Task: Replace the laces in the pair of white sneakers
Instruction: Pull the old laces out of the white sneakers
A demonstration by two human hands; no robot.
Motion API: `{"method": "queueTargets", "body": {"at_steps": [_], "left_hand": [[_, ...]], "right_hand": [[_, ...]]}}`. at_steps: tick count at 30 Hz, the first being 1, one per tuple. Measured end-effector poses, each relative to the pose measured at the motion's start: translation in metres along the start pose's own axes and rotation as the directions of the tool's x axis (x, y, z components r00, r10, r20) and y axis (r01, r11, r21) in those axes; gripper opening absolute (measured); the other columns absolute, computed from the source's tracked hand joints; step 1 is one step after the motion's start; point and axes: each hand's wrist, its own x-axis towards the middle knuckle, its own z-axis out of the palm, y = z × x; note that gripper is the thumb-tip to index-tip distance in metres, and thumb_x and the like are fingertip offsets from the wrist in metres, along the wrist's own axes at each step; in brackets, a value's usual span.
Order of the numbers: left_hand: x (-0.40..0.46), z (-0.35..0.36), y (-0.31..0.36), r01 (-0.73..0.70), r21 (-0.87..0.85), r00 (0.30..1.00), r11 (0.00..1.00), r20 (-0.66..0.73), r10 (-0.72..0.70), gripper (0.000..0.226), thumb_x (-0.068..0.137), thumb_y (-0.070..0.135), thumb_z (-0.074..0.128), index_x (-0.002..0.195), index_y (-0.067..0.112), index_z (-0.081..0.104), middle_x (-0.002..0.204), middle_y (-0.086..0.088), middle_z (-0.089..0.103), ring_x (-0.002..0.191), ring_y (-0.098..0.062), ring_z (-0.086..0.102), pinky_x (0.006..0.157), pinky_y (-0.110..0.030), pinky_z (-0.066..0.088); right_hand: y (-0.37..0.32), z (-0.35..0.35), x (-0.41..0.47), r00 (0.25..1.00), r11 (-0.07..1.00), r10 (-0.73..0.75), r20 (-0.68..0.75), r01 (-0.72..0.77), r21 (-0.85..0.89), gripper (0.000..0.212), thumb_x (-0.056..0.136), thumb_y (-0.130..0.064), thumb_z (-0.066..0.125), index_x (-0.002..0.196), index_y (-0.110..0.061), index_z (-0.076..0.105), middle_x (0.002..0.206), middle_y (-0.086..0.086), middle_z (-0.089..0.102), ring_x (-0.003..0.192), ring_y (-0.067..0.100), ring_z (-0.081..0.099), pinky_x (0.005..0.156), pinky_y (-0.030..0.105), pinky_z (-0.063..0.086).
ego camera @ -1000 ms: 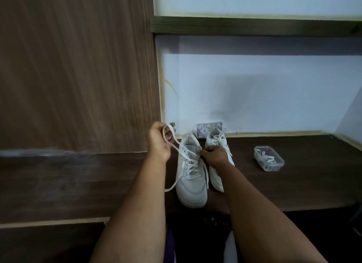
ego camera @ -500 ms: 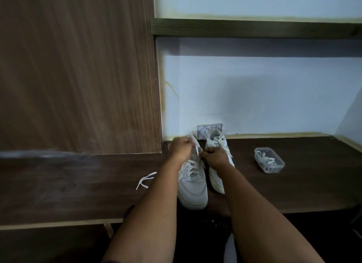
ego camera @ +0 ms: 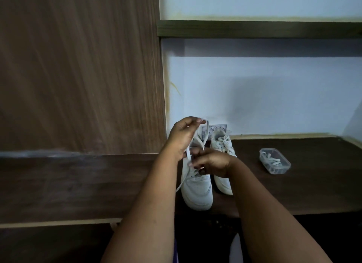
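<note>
Now, head view, frame centre: my left hand pinches the lace raised above the left sneaker, my right hand grips its tongue area, so pull slowly upward, bracing the shoe so it stays put.

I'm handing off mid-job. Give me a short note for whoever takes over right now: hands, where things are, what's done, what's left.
Left hand: raised, grip pinching the lace above the left sneaker.
Right hand: curled on that sneaker's lacing; its exact hold is unclear.
Right sneaker: beside it on the wooden shelf, laced.
Clear container: to the right, laces inside.
Done: left sneaker's lace partly worked loose.
Left: whether either lace is new cannot be told; finish both sneakers.
</note>
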Motion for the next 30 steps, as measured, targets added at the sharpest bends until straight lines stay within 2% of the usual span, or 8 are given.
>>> {"method": "queueTargets", "body": {"at_steps": [4, 6, 9, 14, 18, 23, 26, 30], "left_hand": [[0.007, -0.007, -0.029, 0.114, 0.262, 0.992, 0.958, -0.09, -0.093, 0.015, 0.096, 0.022, 0.059, 0.085, 0.024, 0.068, 0.1, 0.001, 0.071, 0.092, -0.019, 0.067, 0.08, -0.028, 0.057], [0.006, -0.016, -0.04, 0.226, 0.555, 0.974, 0.801, -0.133, -0.183, 0.012, 0.095, 0.027, 0.057, 0.093, 0.02, 0.067, 0.104, -0.002, 0.069, 0.097, -0.023, 0.065, 0.085, -0.035, 0.054], [-0.004, -0.023, -0.048, 0.215, 0.906, 0.913, 0.364, -0.054, -0.405, 0.036, 0.091, 0.036, 0.064, 0.115, 0.009, 0.063, 0.113, -0.01, 0.064, 0.1, -0.024, 0.061, 0.078, -0.029, 0.045], [-0.007, -0.022, -0.053, 0.129, 0.959, 0.823, 0.253, 0.039, -0.566, 0.038, 0.094, 0.029, 0.06, 0.121, 0.004, 0.062, 0.122, -0.013, 0.062, 0.104, -0.024, 0.059, 0.084, -0.03, 0.045], [-0.006, -0.009, -0.036, 0.422, 0.629, 0.839, 0.652, 0.001, -0.544, 0.02, 0.093, 0.022, 0.05, 0.087, 0.011, 0.065, 0.083, -0.007, 0.059, 0.072, -0.016, 0.048, 0.063, -0.028, 0.037], [0.0, 0.005, -0.002, 0.265, 0.109, 0.954, 0.958, 0.111, -0.277, 0.022, 0.093, 0.017, 0.053, 0.075, 0.017, 0.066, 0.076, 0.004, 0.067, 0.076, -0.01, 0.058, 0.065, -0.026, 0.038], [-0.003, 0.006, 0.003, 0.145, 0.231, 0.962, 0.962, 0.195, -0.192, 0.025, 0.095, 0.028, 0.058, 0.077, 0.017, 0.07, 0.075, 0.006, 0.07, 0.067, -0.005, 0.062, 0.06, -0.02, 0.044], [0.002, -0.007, -0.02, 0.093, 0.546, 0.992, 0.833, -0.12, -0.032, 0.029, 0.087, 0.043, 0.065, 0.074, 0.017, 0.067, 0.071, 0.002, 0.067, 0.073, -0.017, 0.063, 0.07, -0.03, 0.048]], "right_hand": [[-0.014, -0.016, -0.005, 0.848, 0.855, 0.035, -0.529, 0.249, 0.455, 0.024, 0.095, -0.019, 0.051, 0.071, -0.017, 0.051, 0.047, -0.006, 0.038, 0.039, 0.005, 0.03, 0.04, 0.017, 0.022], [-0.014, -0.036, -0.012, 0.452, 0.806, 0.141, -0.881, 0.464, 0.367, 0.028, 0.098, -0.029, 0.044, 0.074, -0.016, 0.053, 0.052, -0.001, 0.05, 0.045, 0.011, 0.043, 0.043, 0.019, 0.032], [0.006, -0.063, -0.022, -0.082, 0.969, -0.196, -0.977, 0.135, -0.206, 0.041, 0.101, -0.034, 0.034, 0.088, -0.005, 0.059, 0.085, 0.016, 0.061, 0.079, 0.028, 0.055, 0.067, 0.032, 0.039], [0.035, -0.061, -0.004, 0.391, 0.865, -0.32, -0.863, -0.251, -0.435, 0.036, 0.1, -0.025, 0.041, 0.093, 0.002, 0.062, 0.096, 0.024, 0.065, 0.092, 0.038, 0.06, 0.068, 0.029, 0.033], [0.035, -0.043, 0.017, 0.588, 0.736, -0.304, -0.75, -0.354, -0.577, 0.044, 0.092, -0.025, 0.054, 0.131, -0.006, 0.049, 0.131, 0.022, 0.051, 0.121, 0.037, 0.047, 0.095, 0.036, 0.039], [0.017, -0.016, 0.022, 0.844, 0.655, -0.283, -0.455, -0.176, -0.735, 0.052, 0.072, -0.033, 0.062, 0.123, -0.025, 0.056, 0.126, 0.01, 0.051, 0.12, 0.033, 0.046, 0.096, 0.042, 0.043], [0.008, -0.004, 0.015, 0.824, 0.888, -0.234, -0.516, -0.035, -0.458, 0.007, 0.084, -0.017, 0.063, 0.083, -0.023, 0.067, 0.092, 0.004, 0.067, 0.091, 0.022, 0.062, 0.08, 0.032, 0.05], [0.004, -0.027, 0.005, 0.574, 0.971, -0.008, -0.819, 0.199, 0.13, 0.023, 0.097, -0.021, 0.049, 0.102, -0.007, 0.066, 0.076, 0.005, 0.059, 0.057, 0.013, 0.052, 0.048, 0.022, 0.043]]}}
